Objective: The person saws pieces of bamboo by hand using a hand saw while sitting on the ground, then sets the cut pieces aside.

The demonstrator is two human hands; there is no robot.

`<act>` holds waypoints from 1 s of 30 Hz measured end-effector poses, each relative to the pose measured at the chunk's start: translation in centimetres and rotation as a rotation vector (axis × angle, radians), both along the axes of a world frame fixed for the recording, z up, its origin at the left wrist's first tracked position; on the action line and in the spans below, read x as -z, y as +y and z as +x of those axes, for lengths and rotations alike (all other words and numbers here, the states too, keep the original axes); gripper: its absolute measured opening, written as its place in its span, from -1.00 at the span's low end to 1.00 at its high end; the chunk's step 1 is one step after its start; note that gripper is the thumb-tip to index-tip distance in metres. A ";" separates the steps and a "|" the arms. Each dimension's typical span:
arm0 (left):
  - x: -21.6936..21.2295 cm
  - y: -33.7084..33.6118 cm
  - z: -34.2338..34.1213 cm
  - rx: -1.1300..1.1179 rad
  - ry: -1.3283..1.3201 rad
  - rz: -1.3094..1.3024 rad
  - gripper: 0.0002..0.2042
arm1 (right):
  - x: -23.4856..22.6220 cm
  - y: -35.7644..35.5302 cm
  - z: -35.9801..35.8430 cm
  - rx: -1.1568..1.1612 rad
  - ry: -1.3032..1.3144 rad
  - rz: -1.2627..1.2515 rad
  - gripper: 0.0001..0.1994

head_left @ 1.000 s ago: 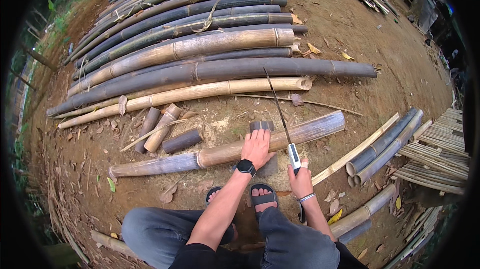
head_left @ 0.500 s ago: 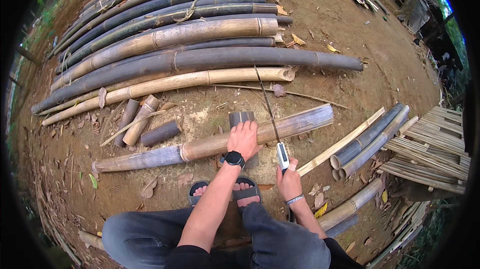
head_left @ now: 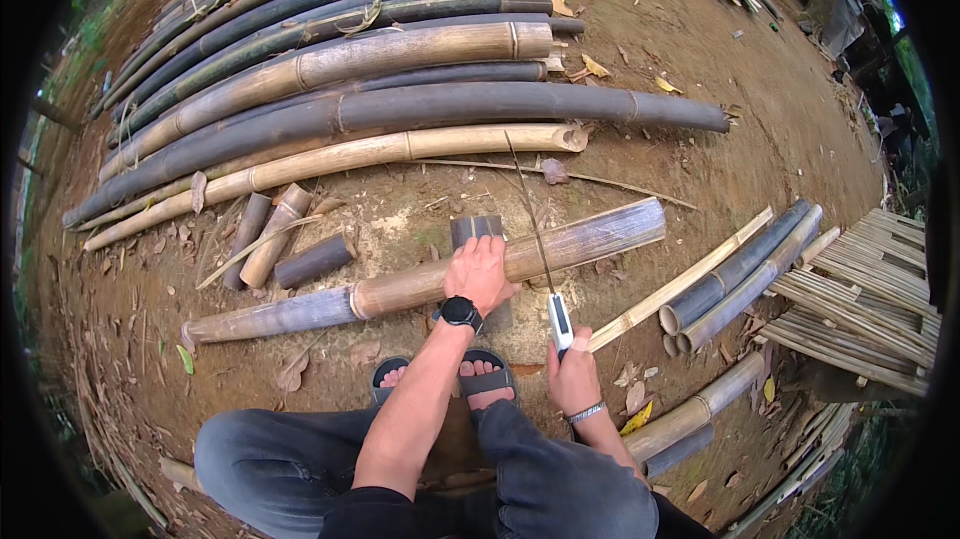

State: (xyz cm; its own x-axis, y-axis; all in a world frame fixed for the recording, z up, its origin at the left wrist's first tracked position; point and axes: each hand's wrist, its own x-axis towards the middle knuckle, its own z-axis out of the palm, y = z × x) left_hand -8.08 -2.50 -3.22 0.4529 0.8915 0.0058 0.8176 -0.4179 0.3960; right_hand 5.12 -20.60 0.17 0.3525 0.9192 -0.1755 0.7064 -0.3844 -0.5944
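Note:
A thick tan bamboo pole (head_left: 400, 291), greyish toward both ends, lies crosswise in front of my feet. My left hand (head_left: 477, 274) is clamped over its middle, fingers curled over the far side. Under the pole sits a short dark bamboo piece (head_left: 476, 230), partly hidden by that hand. My right hand (head_left: 573, 375) is closed round the white and black handle of a handsaw (head_left: 560, 319). Its long thin blade lies across the pole to the right of my left hand, tip pointing away from me. How deep the blade sits in the bamboo cannot be made out.
Long bamboo poles (head_left: 430, 111) lie in rows beyond. Short cut pieces (head_left: 316, 261) rest at left. More bamboo lengths (head_left: 735, 274) and a slatted bamboo stack (head_left: 855, 289) are at right. Sandalled feet (head_left: 487, 379) are close to the pole.
The saw has come slightly toward me across the pole. My left hand keeps its hold on the pole; the whole view has shifted a little.

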 end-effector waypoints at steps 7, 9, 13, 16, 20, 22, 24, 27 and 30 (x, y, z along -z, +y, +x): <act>0.0 0.1 -0.4 0.016 -0.033 0.025 -0.40 | 0.7 -3.1 0.3 0.013 0.019 -0.058 -0.63; 0.1 0.1 -0.1 0.012 -0.028 0.025 -0.39 | 0.1 -0.7 0.2 0.023 0.027 -0.035 -0.63; 0.5 0.3 -0.9 0.016 -0.023 0.024 -0.39 | 0.4 1.2 0.5 0.007 0.049 -0.032 -0.62; -0.5 0.3 -0.8 0.008 0.008 0.003 -0.40 | 0.4 -2.3 0.3 0.014 0.054 -0.056 -0.59; 0.3 -0.2 -0.1 0.013 0.000 0.036 -0.41 | 0.2 1.0 0.6 0.010 0.031 -0.041 -0.59; 0.4 -0.1 -1.1 -0.003 0.015 0.016 -0.41 | 0.7 3.2 0.4 -0.030 0.033 -0.074 -0.58; -0.1 0.2 -1.0 0.010 0.024 -0.009 -0.41 | 0.2 -1.1 -0.2 -0.003 0.036 -0.057 -0.60; -0.4 0.1 -0.4 0.013 0.031 -0.026 -0.40 | 0.4 -5.4 0.8 -0.013 0.059 0.013 -0.60; 0.1 0.1 -0.6 0.025 0.035 -0.009 -0.40 | 0.5 1.1 0.9 0.009 0.019 -0.092 -0.56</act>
State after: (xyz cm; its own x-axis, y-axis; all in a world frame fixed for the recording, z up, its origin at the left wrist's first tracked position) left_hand -8.73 -2.43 -3.36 0.4744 0.8801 -0.0184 0.8207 -0.4346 0.3710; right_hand 5.97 -19.55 -0.36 0.3563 0.8958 -0.2655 0.6920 -0.4440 -0.5693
